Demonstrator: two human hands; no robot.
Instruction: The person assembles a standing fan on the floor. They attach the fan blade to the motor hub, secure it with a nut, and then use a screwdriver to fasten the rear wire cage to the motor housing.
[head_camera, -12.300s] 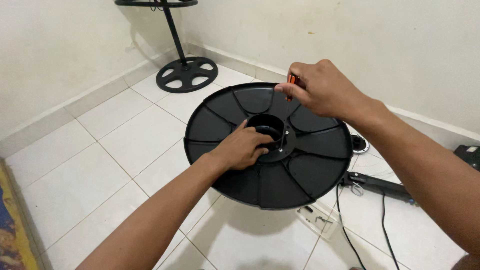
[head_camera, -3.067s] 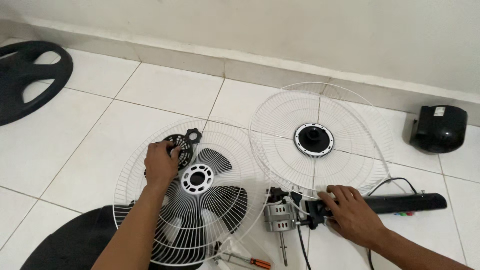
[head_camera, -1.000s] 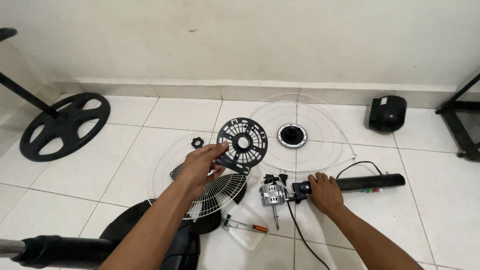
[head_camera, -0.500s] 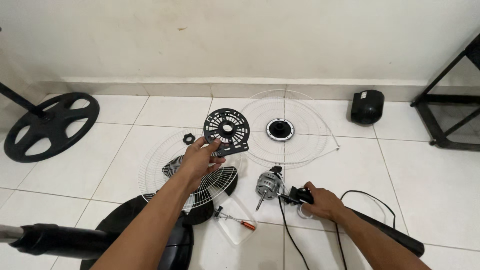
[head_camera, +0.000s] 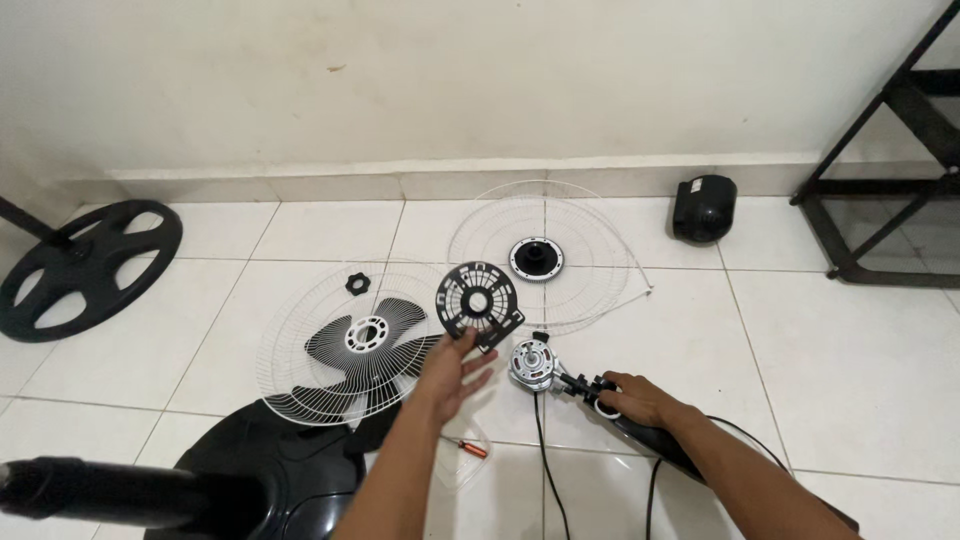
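Observation:
My left hand (head_camera: 455, 372) holds a round black slotted plastic plate (head_camera: 479, 303) by its lower edge, lifted over the floor. My right hand (head_camera: 632, 398) grips the black neck piece (head_camera: 585, 386) joined to a silver fan motor (head_camera: 531, 363), which rests on the tiles with its shaft pointing toward the plate. A black cable (head_camera: 545, 470) trails from the motor toward me. Left of the plate lies a white wire fan guard (head_camera: 300, 330) with the black fan blade (head_camera: 368, 342) inside it.
A second wire guard with a black hub (head_camera: 537, 257) lies by the wall. A black motor cover (head_camera: 704, 207) sits at the back right, a black metal frame (head_camera: 880, 180) further right. A spoked black base (head_camera: 85, 265) is at left, a round black base with pole (head_camera: 250, 480) close in front, a small nut (head_camera: 358, 283) and an orange-handled screwdriver (head_camera: 466, 447).
My left hand carried the slotted plate from above the guard rightward toward the motor. My right hand swung the motor and neck piece round, so the neck now runs back toward me.

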